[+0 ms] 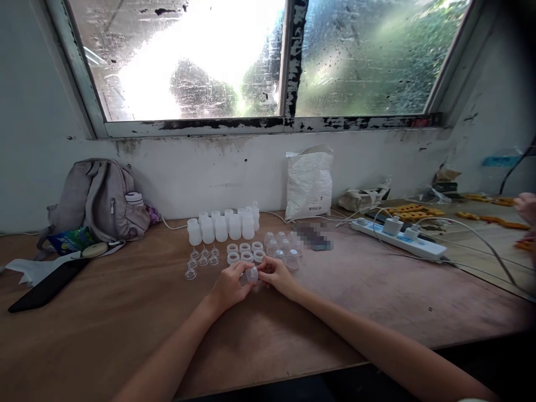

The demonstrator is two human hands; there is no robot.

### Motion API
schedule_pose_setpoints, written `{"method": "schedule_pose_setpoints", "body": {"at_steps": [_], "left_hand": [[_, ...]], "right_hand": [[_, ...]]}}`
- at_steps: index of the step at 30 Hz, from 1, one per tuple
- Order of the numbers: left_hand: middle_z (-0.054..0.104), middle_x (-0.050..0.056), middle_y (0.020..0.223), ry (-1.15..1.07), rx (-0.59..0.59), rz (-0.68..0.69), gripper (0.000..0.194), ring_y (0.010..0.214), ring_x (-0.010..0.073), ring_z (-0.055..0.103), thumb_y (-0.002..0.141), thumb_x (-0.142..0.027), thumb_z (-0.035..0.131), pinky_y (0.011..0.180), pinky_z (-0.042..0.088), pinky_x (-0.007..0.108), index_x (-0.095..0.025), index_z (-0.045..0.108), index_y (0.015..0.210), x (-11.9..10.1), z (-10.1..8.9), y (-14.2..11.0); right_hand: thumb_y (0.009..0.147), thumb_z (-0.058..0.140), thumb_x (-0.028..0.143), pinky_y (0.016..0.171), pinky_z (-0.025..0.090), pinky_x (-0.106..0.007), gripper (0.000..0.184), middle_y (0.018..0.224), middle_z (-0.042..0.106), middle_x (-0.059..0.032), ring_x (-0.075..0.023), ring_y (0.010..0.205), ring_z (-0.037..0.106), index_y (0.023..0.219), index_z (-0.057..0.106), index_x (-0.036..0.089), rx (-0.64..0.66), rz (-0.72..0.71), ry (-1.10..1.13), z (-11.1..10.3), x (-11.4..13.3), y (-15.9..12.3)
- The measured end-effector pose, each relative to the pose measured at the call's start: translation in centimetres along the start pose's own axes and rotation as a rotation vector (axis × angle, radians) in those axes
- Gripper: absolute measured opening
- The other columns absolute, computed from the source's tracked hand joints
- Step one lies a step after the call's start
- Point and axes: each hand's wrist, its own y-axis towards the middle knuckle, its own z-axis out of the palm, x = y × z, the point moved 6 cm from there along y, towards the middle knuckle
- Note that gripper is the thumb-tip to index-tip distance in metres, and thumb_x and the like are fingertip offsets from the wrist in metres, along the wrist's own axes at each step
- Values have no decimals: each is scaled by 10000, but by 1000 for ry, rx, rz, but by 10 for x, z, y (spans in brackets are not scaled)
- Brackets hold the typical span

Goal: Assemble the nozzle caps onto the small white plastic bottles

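Between my two hands is a small translucent screw ring point(252, 273), held just above the table. My left hand point(231, 286) is closed around its left side, thumb and fingers on the rim. From the right, the fingertips of my right hand point(277, 274) pinch it; whether a nipple sits inside is too small to tell. Right behind my hands stand rows of white bottle rings point(246, 256). Clear silicone nipples point(203, 260) lie to their left, and clear dome caps point(280, 254) to their right. Several frosted white bottles point(221, 228) stand upright behind them.
A white power strip point(397, 237) with plugs and cables lies on the right. Against the wall are a white plastic bag point(310, 184) and a grey backpack point(98, 195). A black phone-like slab point(49, 286) rests at left. Another person's hand point(526, 207) shows at the right edge.
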Motion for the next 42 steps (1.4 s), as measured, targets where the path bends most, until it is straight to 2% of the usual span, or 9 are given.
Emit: {"method": "schedule_pose_setpoints", "body": {"at_steps": [3,7,12,17,25,29,37,42], "left_hand": [[626,40,887,-95,-38,-80,331,798,180,604,650,-255,653,738,502,300,-202,536,955,3,-2,1],[641,56,880,-307,-60,-182,335,797,177,622,649,-267,665,755,509,299,-171,545,948,8,1,3],[653,83,870,-550,-78,-353,395,787,189,635,618,-293,694,746,519,327,-133,537,942,21,9,3],[659,86,833,-713,-31,-440,403,784,194,636,581,-295,718,741,518,335,-115,551,901,24,11,4],[664,66,779,-776,18,-489,433,748,192,638,552,-323,734,723,512,328,-112,573,895,26,14,4],[664,60,773,-778,19,-504,414,739,178,633,563,-325,727,719,505,306,-113,577,886,27,14,3],[617,0,593,-752,29,-600,404,524,119,586,564,-375,716,545,492,246,-117,593,849,25,11,0],[636,20,649,-799,20,-600,417,604,142,607,539,-354,732,579,505,259,-117,594,853,27,15,0]], "right_hand": [[623,660,354,356,362,-192,255,462,492,60,-71,368,445,659,511,151,-2,2,27,0,11,-2],[632,658,363,428,415,-222,255,505,540,34,-89,428,497,690,568,132,11,-5,87,-1,23,-5],[618,683,341,563,464,-258,310,622,608,10,-109,535,566,827,590,132,73,43,178,0,22,-6],[584,708,344,529,461,-249,318,621,597,21,-102,502,559,778,559,141,57,71,187,1,18,-6],[590,698,386,450,432,-222,342,540,543,53,-91,449,513,737,472,175,41,29,170,3,16,-6],[597,696,375,438,420,-219,313,525,537,48,-87,430,498,710,489,170,22,0,130,0,16,-5],[618,676,384,467,425,-229,276,532,533,28,-93,456,499,688,542,154,45,-50,13,0,25,-5],[626,666,367,457,418,-220,252,522,528,34,-92,449,501,675,533,158,24,-62,-15,-1,22,-4]]}}
